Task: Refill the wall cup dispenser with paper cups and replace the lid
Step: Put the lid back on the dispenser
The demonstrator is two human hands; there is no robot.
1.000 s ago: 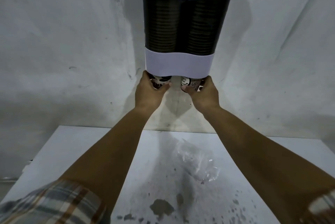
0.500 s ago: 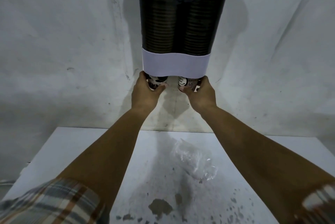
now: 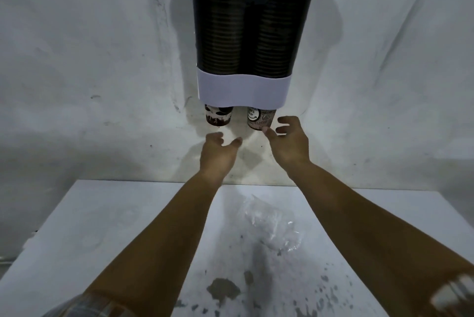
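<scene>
A dark, see-through cup dispenser (image 3: 252, 16) hangs on the white wall, with a white band (image 3: 243, 89) around its bottom. Two stacks of cups fill it side by side. A printed paper cup (image 3: 218, 117) pokes out under the left side and another paper cup (image 3: 261, 119) under the right. My left hand (image 3: 218, 155) is open just below the left cup, not touching it. My right hand (image 3: 288, 142) is open beside and below the right cup, thumb tip close to its base. The dispenser's top is out of frame.
A white table (image 3: 102, 234) stands below against the wall, stained with dark spots near its front. A crumpled clear plastic bag (image 3: 272, 226) lies on it, under my right forearm.
Both hands have let go of the two protruding cups and dropped down a little, fingers now spread. The cups stay hanging from the dispenser.
</scene>
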